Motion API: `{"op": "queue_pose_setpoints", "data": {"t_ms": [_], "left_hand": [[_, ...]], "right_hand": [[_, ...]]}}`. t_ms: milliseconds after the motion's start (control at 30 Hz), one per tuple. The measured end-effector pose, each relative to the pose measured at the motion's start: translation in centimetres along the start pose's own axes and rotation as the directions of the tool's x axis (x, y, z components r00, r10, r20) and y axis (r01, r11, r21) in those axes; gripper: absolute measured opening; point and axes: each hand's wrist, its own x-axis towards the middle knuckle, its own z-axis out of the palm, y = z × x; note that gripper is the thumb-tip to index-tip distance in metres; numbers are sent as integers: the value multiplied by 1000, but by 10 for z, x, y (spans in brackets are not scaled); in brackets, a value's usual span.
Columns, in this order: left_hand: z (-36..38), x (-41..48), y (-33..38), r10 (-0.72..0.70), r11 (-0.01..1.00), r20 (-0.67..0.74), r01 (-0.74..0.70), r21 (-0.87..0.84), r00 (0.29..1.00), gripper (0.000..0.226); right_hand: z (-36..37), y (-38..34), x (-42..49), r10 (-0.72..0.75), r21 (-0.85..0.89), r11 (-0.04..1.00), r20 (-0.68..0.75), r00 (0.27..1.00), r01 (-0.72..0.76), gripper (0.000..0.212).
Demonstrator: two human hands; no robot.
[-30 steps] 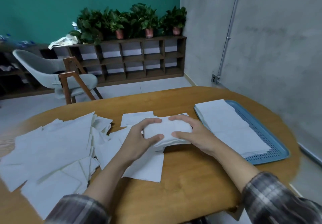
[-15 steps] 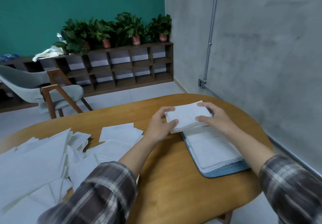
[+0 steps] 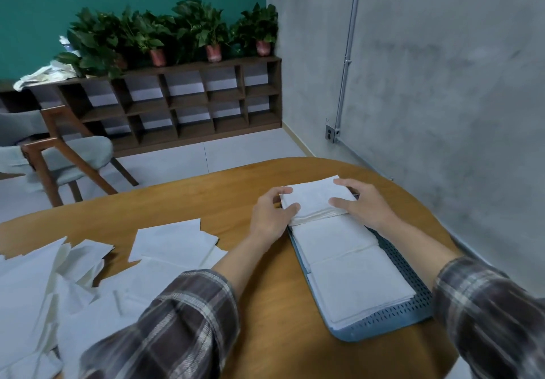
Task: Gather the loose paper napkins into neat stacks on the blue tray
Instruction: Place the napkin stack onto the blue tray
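Note:
A blue perforated tray (image 3: 407, 313) lies on the right of the round wooden table (image 3: 280, 305). Two flat stacks of white napkins (image 3: 351, 272) lie in a row on it. At the tray's far end sits a thicker stack of napkins (image 3: 315, 198). My left hand (image 3: 269, 216) grips its left edge, thumb on top. My right hand (image 3: 365, 204) holds its right side, fingers spread over the top and thumb at the near edge. Loose napkins (image 3: 174, 241) lie scattered over the left of the table.
A grey concrete wall (image 3: 442, 83) stands close behind the table's right edge. A grey chair with wooden legs (image 3: 56, 157) stands at the left, and a dark shelf (image 3: 182, 104) topped with potted plants lines the far green wall.
Both hands carried the thick stack from the middle of the table rightward to the tray's far end, and it has come down there. My view turned right with it.

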Motion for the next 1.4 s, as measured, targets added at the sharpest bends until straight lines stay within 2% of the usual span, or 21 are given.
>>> {"op": "queue_pose_setpoints", "data": {"t_ms": [200,267,333,400,467,533,600,833,1000,1133,1233,1400], "left_hand": [[1,0,-7,53,988,7,-53,142,999,33],[-2,1,-6,103,957,21,-105,269,994,35],[-3,0,-1,186,891,30,-182,416,982,39],[-1,-1,7,263,775,124,-286,563,957,50],[4,-1,9,232,652,258,-347,674,938,62],[7,1,3,121,595,339,-342,727,933,69],[11,1,-7,39,618,371,-315,720,928,70],[16,1,-23,39,686,361,-288,669,932,70],[7,1,-8,-17,687,392,-274,673,920,72],[-20,-13,9,85,721,348,-299,625,934,72],[-49,-32,10,150,716,323,-327,616,935,70],[-110,-65,0,160,737,263,-293,609,951,67]], "right_hand": [[0,-3,-7,1,-155,988,-6,1000,-2,54],[0,-8,-12,-81,-280,957,-11,997,75,56],[3,-15,-14,-217,-415,885,26,976,209,57],[8,-19,-13,-274,-521,801,119,954,295,59],[16,-17,-12,-200,-587,754,224,954,296,62],[21,-8,-11,-122,-646,707,291,949,289,64],[25,2,-10,-93,-673,681,311,946,289,63],[31,13,-9,-106,-645,713,286,952,273,62],[23,-5,-14,-66,-689,676,299,952,263,62],[22,-32,-24,-161,-680,673,249,955,291,61],[37,-53,-37,-248,-646,664,284,926,376,61],[82,-85,-71,-356,-566,678,305,883,469,59]]}}
